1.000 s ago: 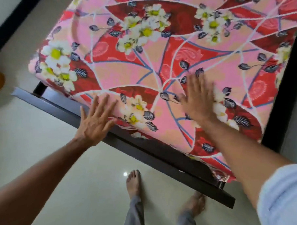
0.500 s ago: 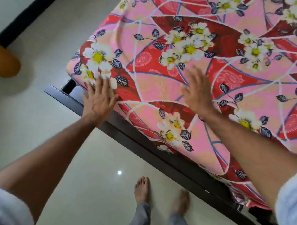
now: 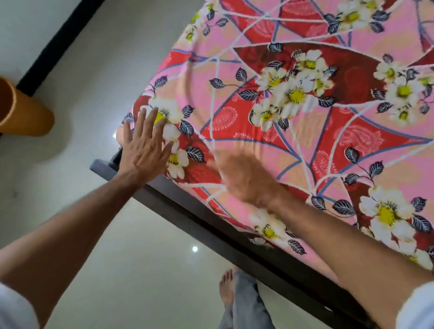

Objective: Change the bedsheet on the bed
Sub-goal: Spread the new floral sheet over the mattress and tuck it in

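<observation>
The bedsheet (image 3: 299, 133), pink and red with white flowers, lies spread over the bed, covering its near corner above the dark bed frame (image 3: 208, 221). The left hand (image 3: 143, 151) lies flat on the sheet at that corner, fingers straight and spread, holding nothing. The right hand (image 3: 245, 178) is blurred on the sheet just beside it; it appears flat and holds nothing. An orange cylinder (image 3: 19, 111) lies on the floor (image 3: 121, 272), well apart from the bed.

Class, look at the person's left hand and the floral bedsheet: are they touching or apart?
Touching. The head view shows the left hand lying flat with straight, spread fingers on the floral bedsheet at the mattress corner, no gap visible beneath the fingers.
</observation>
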